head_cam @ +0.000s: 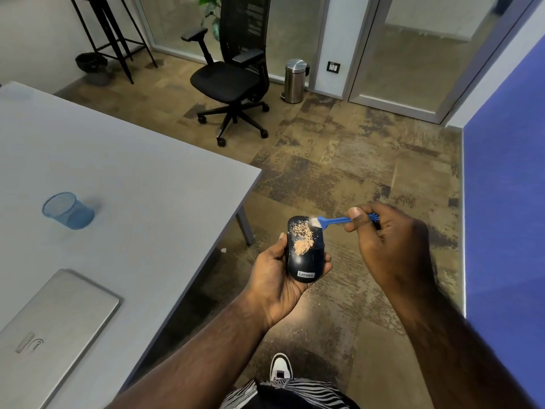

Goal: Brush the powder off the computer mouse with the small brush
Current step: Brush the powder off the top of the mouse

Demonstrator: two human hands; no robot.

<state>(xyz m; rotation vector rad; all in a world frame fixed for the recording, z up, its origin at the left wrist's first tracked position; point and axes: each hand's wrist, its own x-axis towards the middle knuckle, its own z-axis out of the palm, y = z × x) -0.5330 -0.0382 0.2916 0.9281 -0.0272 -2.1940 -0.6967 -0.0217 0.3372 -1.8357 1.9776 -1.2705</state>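
Two bare hands are shown above a mottled brown carpet (339, 172), beside the corner of a large grey table (132, 172). On the table, a closed silver laptop (56, 323) is seen near the lower left edge and a blue mesh cup (68, 210) is seen farther back, well apart from it. A black office chair (236, 78) and a steel pedal bin (295, 81) are placed before glass partitions at the far side; a blue panel (507, 202) is seen at the right. The left hand (280, 278) is cupped palm-up, its fingers and thumb curled round a black computer mouse (305, 252), which is held clear of the table with its label end toward the viewer. A patch of tan powder (303, 239) is spread over the upper half of the mouse. The right hand (389, 240) is closed in a pinch on the handle of a small blue brush (333, 221), whose pale bristles are laid against the far right edge of the mouse, touching the powder.
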